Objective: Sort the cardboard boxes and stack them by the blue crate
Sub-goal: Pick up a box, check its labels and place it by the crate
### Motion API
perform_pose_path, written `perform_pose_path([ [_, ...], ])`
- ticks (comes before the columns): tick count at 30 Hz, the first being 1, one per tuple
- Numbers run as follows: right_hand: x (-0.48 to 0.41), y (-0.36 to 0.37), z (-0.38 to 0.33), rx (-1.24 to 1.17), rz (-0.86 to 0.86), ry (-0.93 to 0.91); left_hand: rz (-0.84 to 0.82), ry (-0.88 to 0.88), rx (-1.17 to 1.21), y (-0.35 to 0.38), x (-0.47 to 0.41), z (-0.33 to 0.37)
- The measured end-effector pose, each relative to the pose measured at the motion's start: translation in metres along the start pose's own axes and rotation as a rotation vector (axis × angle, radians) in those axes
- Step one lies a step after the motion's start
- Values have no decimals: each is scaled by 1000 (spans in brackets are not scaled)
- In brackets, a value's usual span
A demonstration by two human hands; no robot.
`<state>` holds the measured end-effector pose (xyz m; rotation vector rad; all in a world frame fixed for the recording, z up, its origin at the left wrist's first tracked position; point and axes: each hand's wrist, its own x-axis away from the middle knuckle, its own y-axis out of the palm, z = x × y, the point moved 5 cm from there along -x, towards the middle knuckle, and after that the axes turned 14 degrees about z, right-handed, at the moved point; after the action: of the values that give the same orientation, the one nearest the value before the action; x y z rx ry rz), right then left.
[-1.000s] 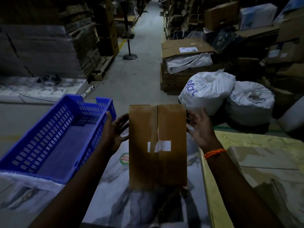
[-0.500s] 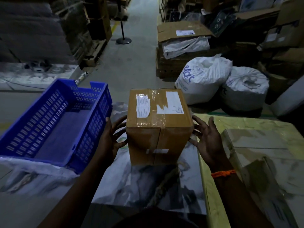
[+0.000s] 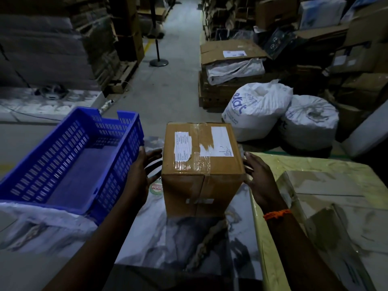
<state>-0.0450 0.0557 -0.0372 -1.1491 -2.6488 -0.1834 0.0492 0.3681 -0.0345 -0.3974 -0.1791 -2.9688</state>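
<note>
One cardboard box [image 3: 201,166] sits by one blue crate [image 3: 122,164], left hand [image 3: 141,175] and right hand [image 3: 260,181] flanking it, released.

The brown cardboard box [image 3: 201,192] is matt and plain, with glossy clear tape [image 3: 194,164] wrinkled across its top and white paper labels [image 3: 222,141] stuck flat beside it. The blue slotted plastic crate [image 3: 69,160] looks smooth, with a faint sheen. The grey-veined marble-patterned slab [image 3: 178,244] under the box is glossy and mirror-like. The white woven sacks [image 3: 258,110] look coarse and crinkled. The grey concrete floor [image 3: 174,80] is dull.
</note>
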Motion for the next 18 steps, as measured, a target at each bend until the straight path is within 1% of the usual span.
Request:
perform_pose_path([
  [4,-21,25,-26,43,-35,-7,9,73,0,14,-9,27],
  [7,-42,42,-43,53,-35,21,3,97,-81,23,-23,45],
  [10,-59,56,-54,67,-65,76,-21,7,-184,26,-43,53],
  [13,-69,62,-57,141,-109,135,-111,-56,-259,34,-46,58],
  [15,-71,62,-60,167,-135,150,-147,-68,-253,42,-40,61],
  [18,-67,66,-63,171,-149,159,-146,-71,-223,47,-40,57],
])
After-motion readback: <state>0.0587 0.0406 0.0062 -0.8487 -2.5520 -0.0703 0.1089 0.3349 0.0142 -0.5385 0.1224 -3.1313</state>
